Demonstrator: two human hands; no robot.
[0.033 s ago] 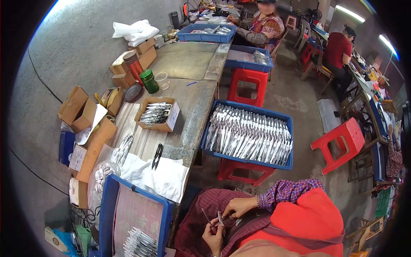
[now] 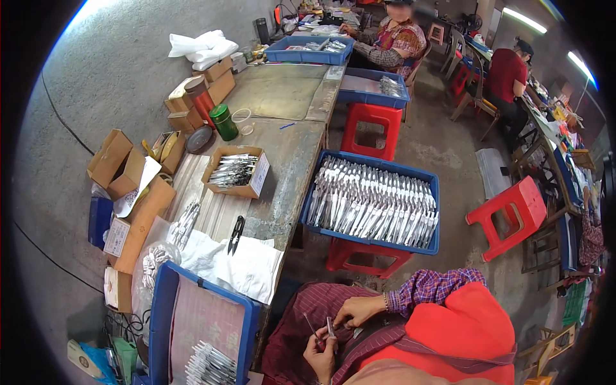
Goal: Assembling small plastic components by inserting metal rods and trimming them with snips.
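Low over my lap, my left hand [image 2: 319,360] is closed round a slender silver piece [image 2: 330,325] that stands up from its fingers. A thin dark rod [image 2: 309,323] also sticks out of this hand, slanting away to the left. My right hand [image 2: 360,310], under a plaid sleeve, is bent with its fingers drawn together beside the silver piece. A small pale bit shows under those fingers; what they grip is too small to make out. Dark red striped cloth [image 2: 292,324] covers my lap beneath both hands.
Ahead, a blue tray [image 2: 438,224] of silver pen-like pieces rests on a red stool [image 2: 369,260]. Left is a worktable [image 2: 282,186] with a carton [image 2: 256,176], black snips [image 2: 236,235] and white cloth [image 2: 256,276]. Another blue tray [image 2: 247,314] stands near-left. Two people work farther off.
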